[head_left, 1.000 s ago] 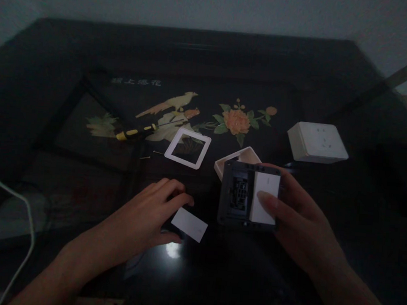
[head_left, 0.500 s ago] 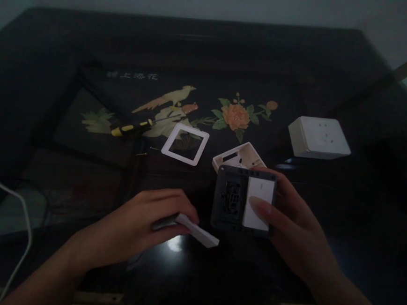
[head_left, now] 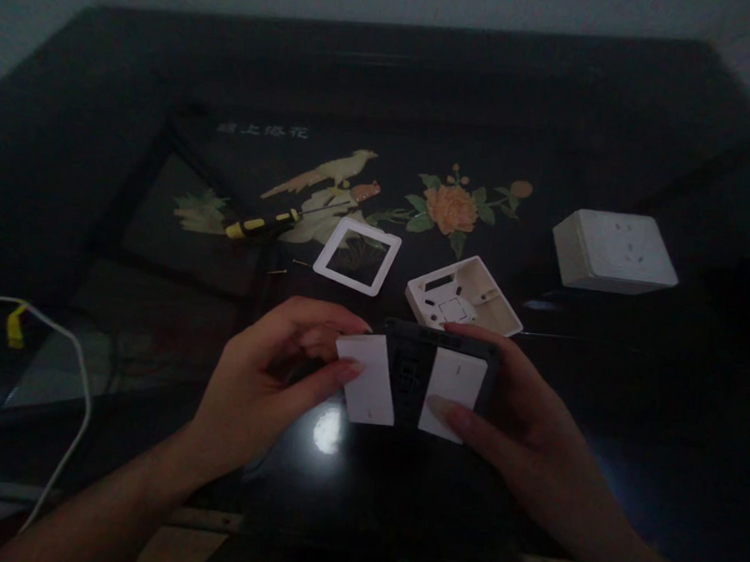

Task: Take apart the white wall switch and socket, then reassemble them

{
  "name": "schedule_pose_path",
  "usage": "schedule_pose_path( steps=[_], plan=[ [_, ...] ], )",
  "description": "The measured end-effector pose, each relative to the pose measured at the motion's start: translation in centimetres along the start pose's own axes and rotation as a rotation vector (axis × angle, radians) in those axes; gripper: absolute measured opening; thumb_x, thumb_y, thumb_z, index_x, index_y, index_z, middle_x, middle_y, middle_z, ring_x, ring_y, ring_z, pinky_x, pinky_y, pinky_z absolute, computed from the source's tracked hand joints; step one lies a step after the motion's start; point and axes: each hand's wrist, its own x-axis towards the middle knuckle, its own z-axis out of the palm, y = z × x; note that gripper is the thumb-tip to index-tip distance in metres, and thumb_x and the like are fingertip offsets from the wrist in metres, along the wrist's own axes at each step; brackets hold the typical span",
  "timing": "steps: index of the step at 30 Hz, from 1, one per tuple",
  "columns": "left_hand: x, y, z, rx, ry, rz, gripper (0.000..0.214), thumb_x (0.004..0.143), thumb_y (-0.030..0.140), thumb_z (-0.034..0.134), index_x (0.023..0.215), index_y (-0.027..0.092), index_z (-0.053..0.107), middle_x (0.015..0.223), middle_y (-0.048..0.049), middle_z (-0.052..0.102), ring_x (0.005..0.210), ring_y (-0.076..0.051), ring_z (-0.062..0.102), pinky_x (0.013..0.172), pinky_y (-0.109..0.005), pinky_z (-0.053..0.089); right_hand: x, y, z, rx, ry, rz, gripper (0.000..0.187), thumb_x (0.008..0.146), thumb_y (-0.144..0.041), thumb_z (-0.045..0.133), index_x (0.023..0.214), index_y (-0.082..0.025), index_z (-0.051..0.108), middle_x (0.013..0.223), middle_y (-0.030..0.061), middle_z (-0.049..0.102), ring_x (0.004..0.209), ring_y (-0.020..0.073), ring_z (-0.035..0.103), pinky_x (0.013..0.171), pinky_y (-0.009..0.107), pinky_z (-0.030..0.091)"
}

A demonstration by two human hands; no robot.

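My right hand (head_left: 520,414) grips a dark switch module (head_left: 414,372) that carries one white rocker (head_left: 452,394) on its right half; my thumb rests on that rocker. My left hand (head_left: 270,377) pinches a second white rocker plate (head_left: 366,389) and holds it against the module's left half. Both hands hover just above the dark glossy table (head_left: 100,147), near its front edge. Whether the left plate is seated in the module I cannot tell.
Behind the hands lie a white mounting box (head_left: 463,295), a white square frame (head_left: 357,255), a yellow-and-black screwdriver (head_left: 264,220) and two small screws (head_left: 289,266). A white socket box (head_left: 614,251) sits at the right. A white cable (head_left: 77,353) with a yellow tag (head_left: 16,325) curves at the left.
My left hand picked the white rocker plate up off the table and brought it right, up against the module's left side. The right hand tilted the module flatter.
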Motion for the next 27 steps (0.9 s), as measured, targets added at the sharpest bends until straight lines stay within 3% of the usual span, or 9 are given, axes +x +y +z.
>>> schedule_pose_path(
  steps=[4,8,13,17,27],
  plan=[
    [-0.59,0.05,0.23,0.068,-0.118,0.186,0.022,0.085,0.009,0.071,0.102,0.024,0.068,0.089,0.0018,0.074,0.077,-0.011,0.071,0.068,-0.017,0.059,-0.29,-0.05,0.65,0.024,-0.062,0.034,0.046,0.084,-0.012,0.072,0.116,-0.044,0.061,0.106,-0.0126,0.074,0.097,0.0058,0.072,0.081,0.013,0.059],
    [-0.64,-0.17,0.42,0.053,-0.200,0.280,0.018,0.088,0.010,0.068,0.103,0.020,0.066,0.093,-0.0012,0.075,0.084,-0.011,0.071,0.074,-0.017,0.058,-0.44,0.32,0.86,0.041,-0.105,0.066,0.048,0.085,-0.013,0.071,0.118,-0.045,0.059,0.108,-0.0133,0.073,0.098,0.0053,0.071,0.083,0.013,0.059],
    [-0.47,-0.34,0.46,0.186,-0.196,0.280,0.021,0.090,0.011,0.066,0.110,0.019,0.065,0.096,-0.0016,0.072,0.083,-0.011,0.069,0.070,-0.018,0.056,-0.45,0.41,0.85,0.006,-0.087,0.068,0.047,0.084,-0.014,0.072,0.120,-0.041,0.058,0.111,-0.0101,0.073,0.099,0.0078,0.071,0.083,0.016,0.060],
    [-0.48,-0.17,0.42,0.298,-0.175,0.340,0.022,0.091,0.009,0.063,0.110,0.019,0.066,0.106,-0.0034,0.067,0.094,-0.013,0.067,0.078,-0.020,0.057,-0.47,0.22,0.89,0.000,-0.071,0.073,0.044,0.083,-0.017,0.073,0.119,-0.037,0.059,0.111,-0.0056,0.073,0.098,0.0131,0.072,0.083,0.024,0.062],
    [-0.53,-0.17,0.54,0.495,-0.156,0.372,0.026,0.091,0.008,0.062,0.113,0.022,0.067,0.105,-0.0036,0.065,0.090,-0.014,0.064,0.077,-0.024,0.056,-0.24,0.11,1.01,0.066,-0.070,0.089,0.040,0.082,-0.021,0.074,0.116,-0.036,0.059,0.109,-0.0037,0.074,0.099,0.0168,0.073,0.082,0.029,0.064]
  ],
)
